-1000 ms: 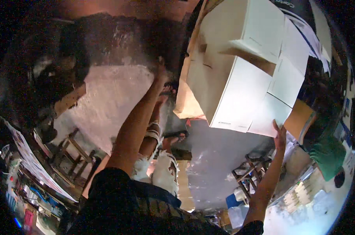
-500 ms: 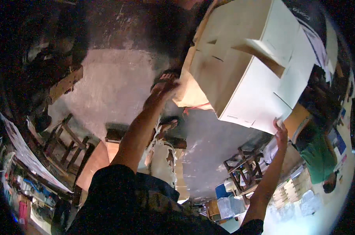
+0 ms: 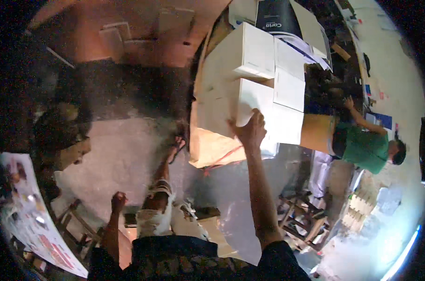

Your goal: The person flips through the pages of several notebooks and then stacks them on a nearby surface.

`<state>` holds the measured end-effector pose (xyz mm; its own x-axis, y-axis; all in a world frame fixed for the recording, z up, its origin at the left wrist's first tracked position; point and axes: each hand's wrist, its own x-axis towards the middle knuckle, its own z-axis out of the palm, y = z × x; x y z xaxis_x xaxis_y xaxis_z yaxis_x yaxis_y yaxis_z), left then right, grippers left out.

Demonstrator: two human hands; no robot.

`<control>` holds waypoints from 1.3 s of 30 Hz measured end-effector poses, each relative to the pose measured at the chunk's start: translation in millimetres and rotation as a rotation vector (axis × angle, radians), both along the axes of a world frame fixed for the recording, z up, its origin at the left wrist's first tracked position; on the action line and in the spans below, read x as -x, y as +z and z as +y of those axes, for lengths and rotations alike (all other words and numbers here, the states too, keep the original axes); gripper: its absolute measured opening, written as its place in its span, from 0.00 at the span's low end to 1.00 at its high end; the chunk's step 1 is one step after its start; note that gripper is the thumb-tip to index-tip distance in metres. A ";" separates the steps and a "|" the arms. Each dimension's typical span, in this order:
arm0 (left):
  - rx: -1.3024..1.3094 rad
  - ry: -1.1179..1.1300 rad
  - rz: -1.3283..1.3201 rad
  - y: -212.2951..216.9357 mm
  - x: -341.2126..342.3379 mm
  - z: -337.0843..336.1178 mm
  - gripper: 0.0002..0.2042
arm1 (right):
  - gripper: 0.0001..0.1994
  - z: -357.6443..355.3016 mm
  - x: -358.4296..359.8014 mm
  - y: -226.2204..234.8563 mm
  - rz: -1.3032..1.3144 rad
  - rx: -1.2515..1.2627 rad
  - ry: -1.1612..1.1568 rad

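White rectangular stacks, like blocks of paper or cartons, stand close together on brown wrapping paper with a red string across it. My right hand reaches up to the near end of the closest white stack. Its thumb and fingers are spread apart against that stack, not wrapped round it. Down at the left, away from the stacks, my left hand hangs beside my leg with fingers curled in and nothing visible in it.
A person in a green shirt works to the right, one arm stretched over a cluttered bench. Black-and-white printed packaging lies behind the stacks. Wooden stools stand at the lower right. A printed sheet is at the left.
My left hand has left the brown paper and dropped to my side. My right hand has shifted from the white pile's right corner to its near end. The view has turned.
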<state>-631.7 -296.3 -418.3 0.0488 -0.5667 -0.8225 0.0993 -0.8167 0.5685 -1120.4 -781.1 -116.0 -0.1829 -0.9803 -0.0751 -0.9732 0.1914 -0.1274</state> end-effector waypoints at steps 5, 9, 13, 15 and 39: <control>-0.257 -0.366 -0.328 51.5 -12.4 107.0 0.14 | 0.57 5.1 6.6 13.6 -0.062 -0.016 -0.039; -0.308 -0.153 -0.339 117.4 -1.1 188.7 0.17 | 0.49 61.9 -25.6 -19.5 -0.286 0.406 0.240; -0.400 -0.091 -0.351 174.4 23.2 291.7 0.21 | 0.29 177.3 51.2 -134.9 -0.558 0.316 0.325; -0.569 -0.046 -0.393 226.1 37.0 379.0 0.23 | 0.29 277.9 4.1 -162.2 -0.655 -0.191 0.232; 0.423 1.579 -0.434 481.9 -404.8 400.2 0.48 | 0.28 430.5 -217.7 -94.7 -0.894 -0.628 0.295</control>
